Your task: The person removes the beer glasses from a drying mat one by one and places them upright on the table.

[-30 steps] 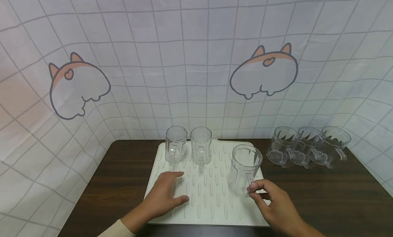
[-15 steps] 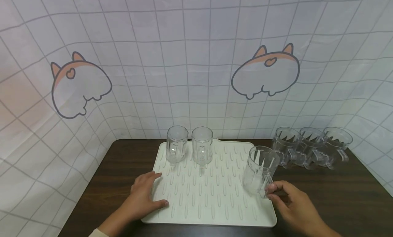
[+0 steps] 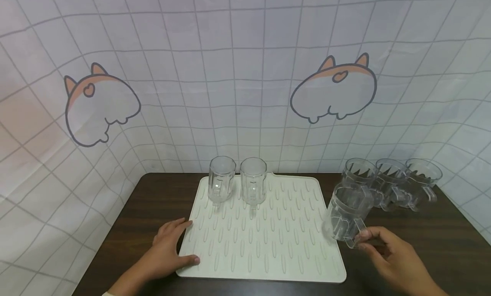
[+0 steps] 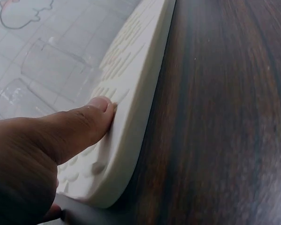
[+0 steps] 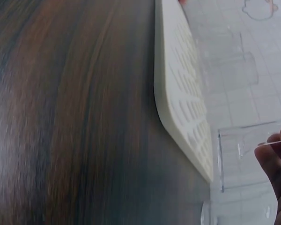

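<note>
Right grip (image 3: pixel 391 250) pinches a clear mug (image 3: pixel 344 215), left grip (image 3: pixel 168 248) lies loose on the ridged tray (image 3: pixel 264 245). Carrying step, probably (bit blurry), so keep it level.

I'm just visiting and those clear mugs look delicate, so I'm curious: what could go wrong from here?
The right hand pinches the held mug only by its handle, so it could twist or slip.

In the head view, the held mug overlaps part of the row of three mugs at the right; it might knock them.

The left hand has its thumb on the white tray; a push could jostle the two mugs standing there.
</note>
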A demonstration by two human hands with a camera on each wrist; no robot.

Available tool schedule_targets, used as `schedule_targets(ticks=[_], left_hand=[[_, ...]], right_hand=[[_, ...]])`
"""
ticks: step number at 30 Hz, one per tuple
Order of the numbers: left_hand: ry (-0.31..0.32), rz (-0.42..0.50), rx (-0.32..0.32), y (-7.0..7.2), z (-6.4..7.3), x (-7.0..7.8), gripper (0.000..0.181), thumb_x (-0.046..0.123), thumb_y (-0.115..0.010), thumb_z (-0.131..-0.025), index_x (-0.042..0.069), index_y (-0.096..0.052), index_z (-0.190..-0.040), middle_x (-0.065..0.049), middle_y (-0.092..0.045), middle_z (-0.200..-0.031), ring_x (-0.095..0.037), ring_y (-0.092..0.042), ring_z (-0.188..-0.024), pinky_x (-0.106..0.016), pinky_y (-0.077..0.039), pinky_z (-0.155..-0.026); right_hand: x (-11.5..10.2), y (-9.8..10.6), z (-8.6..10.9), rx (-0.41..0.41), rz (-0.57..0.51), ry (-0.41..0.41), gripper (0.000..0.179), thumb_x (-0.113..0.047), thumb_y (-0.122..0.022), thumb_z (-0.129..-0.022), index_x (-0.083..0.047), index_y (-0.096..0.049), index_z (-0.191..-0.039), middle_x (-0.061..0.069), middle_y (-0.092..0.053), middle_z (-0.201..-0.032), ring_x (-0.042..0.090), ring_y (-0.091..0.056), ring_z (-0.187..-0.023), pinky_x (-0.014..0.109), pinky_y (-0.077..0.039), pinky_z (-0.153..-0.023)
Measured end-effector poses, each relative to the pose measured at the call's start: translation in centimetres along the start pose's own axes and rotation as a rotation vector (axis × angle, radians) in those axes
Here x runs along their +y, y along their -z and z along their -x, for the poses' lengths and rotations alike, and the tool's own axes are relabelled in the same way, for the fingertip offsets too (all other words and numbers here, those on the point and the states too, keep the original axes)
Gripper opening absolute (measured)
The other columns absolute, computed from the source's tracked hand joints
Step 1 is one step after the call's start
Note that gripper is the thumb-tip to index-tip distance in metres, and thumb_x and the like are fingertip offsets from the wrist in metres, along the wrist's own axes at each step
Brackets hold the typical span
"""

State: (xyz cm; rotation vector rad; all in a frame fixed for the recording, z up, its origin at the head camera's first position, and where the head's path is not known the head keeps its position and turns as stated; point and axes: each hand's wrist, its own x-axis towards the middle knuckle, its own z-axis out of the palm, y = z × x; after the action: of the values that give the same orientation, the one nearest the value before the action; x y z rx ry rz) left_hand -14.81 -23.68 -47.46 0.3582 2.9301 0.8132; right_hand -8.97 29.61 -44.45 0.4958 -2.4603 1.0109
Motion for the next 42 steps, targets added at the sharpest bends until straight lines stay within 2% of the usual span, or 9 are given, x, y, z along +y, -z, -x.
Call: schedule_targets(ticks=[4, 7, 15, 22, 28, 32, 36, 40, 42], left_hand=[[-0.007, -0.019, -0.016, 0.2, 0.2, -0.3, 0.102, 0.058, -0.089, -0.07, 0.006, -0.05, -0.148, -0.022, -0.039, -0.156, -0.051, -0.027, -0.143, -0.078, -0.021, -0.106], [-0.014, -0.023, -0.027, 0.3, 0.3, -0.6, 0.103, 0.059, -0.089, -0.069, 0.006, -0.05, -0.149, -0.021, -0.039, -0.156, -0.05, -0.027, -0.143, -0.078, -0.023, -0.106], [-0.02, -0.015, -0.06, 0.2, 0.5, -1.2, 0.109, 0.062, -0.088, -0.069, 0.008, -0.045, -0.153, -0.019, -0.036, -0.159, -0.05, -0.023, -0.146, -0.077, -0.023, -0.107], [-0.029, -0.019, -0.066, 0.3, 0.8, -1.5, 0.113, 0.066, -0.086, -0.067, 0.007, -0.044, -0.154, -0.018, -0.034, -0.161, -0.05, -0.021, -0.147, -0.075, -0.024, -0.108], [-0.039, -0.001, -0.092, 0.4, 1.2, -1.5, 0.116, 0.068, -0.085, -0.066, 0.008, -0.041, -0.156, -0.018, -0.031, -0.162, -0.05, -0.018, -0.149, -0.077, -0.025, -0.106], [-0.049, 0.013, -0.111, 0.5, 1.3, -1.6, 0.119, 0.07, -0.085, -0.066, 0.008, -0.039, -0.157, -0.018, -0.029, -0.163, -0.05, -0.015, -0.149, -0.078, -0.025, -0.105], [-0.059, 0.021, -0.119, 0.6, 1.4, -1.7, 0.122, 0.07, -0.085, -0.065, 0.007, -0.037, -0.158, -0.019, -0.028, -0.164, -0.051, -0.014, -0.149, -0.077, -0.024, -0.106], [-0.067, 0.014, -0.12, 0.5, 1.3, -1.8, 0.123, 0.072, -0.084, -0.065, 0.007, -0.037, -0.158, -0.018, -0.028, -0.164, -0.051, -0.014, -0.15, -0.077, -0.023, -0.107], [-0.07, 0.008, -0.122, 0.5, 1.3, -1.8, 0.123, 0.072, -0.084, -0.065, 0.008, -0.036, -0.158, -0.018, -0.028, -0.164, -0.05, -0.014, -0.15, -0.076, -0.023, -0.107]], right_hand=[[0.6, 0.9, 0.4, -0.004, 0.006, -0.054, 0.04, 0.017, -0.077, -0.08, -0.007, -0.063, -0.108, -0.009, -0.064, -0.102, -0.003, -0.065, -0.088, 0.013, -0.052, -0.069], [1.1, 1.6, 0.6, -0.002, 0.009, -0.059, 0.04, 0.018, -0.076, -0.08, -0.007, -0.063, -0.109, -0.008, -0.065, -0.102, -0.003, -0.065, -0.09, 0.011, -0.051, -0.072], [2.2, 3.4, 1.3, -0.002, 0.096, -0.104, 0.038, 0.014, -0.077, -0.082, -0.008, -0.062, -0.109, -0.011, -0.065, -0.103, -0.008, -0.063, -0.092, 0.006, -0.048, -0.075], [3.2, 4.4, 2.0, -0.002, 0.153, -0.157, 0.036, 0.013, -0.077, -0.083, -0.006, -0.061, -0.108, -0.003, -0.066, -0.103, -0.01, -0.061, -0.091, 0.006, -0.048, -0.072], [4.3, 5.4, 2.5, 0.027, 0.179, -0.139, 0.037, 0.018, -0.076, -0.08, -0.005, -0.06, -0.104, -0.009, -0.065, -0.1, -0.011, -0.061, -0.087, 0.008, -0.049, -0.068], [5.2, 5.8, 2.8, 0.085, 0.133, -0.066, 0.042, 0.029, -0.073, -0.073, 0.003, -0.058, -0.102, -0.023, -0.061, -0.103, -0.016, -0.058, -0.092, 0.005, -0.048, -0.073], [6.1, 6.1, 3.1, 0.139, 0.04, -0.014, 0.042, 0.035, -0.068, -0.072, 0.01, -0.057, -0.104, -0.024, -0.062, -0.106, -0.016, -0.059, -0.097, 0.006, -0.048, -0.076], [7.0, 6.4, 3.1, 0.191, -0.094, 0.014, 0.018, 0.017, -0.066, -0.088, 0.017, -0.054, -0.102, -0.016, -0.066, -0.104, -0.009, -0.063, -0.096, 0.009, -0.051, -0.077], [7.4, 6.6, 3.2, 0.217, -0.148, 0.02, 0.019, 0.006, -0.065, -0.093, 0.019, -0.052, -0.099, -0.013, -0.068, -0.102, -0.007, -0.065, -0.094, 0.01, -0.051, -0.076]])
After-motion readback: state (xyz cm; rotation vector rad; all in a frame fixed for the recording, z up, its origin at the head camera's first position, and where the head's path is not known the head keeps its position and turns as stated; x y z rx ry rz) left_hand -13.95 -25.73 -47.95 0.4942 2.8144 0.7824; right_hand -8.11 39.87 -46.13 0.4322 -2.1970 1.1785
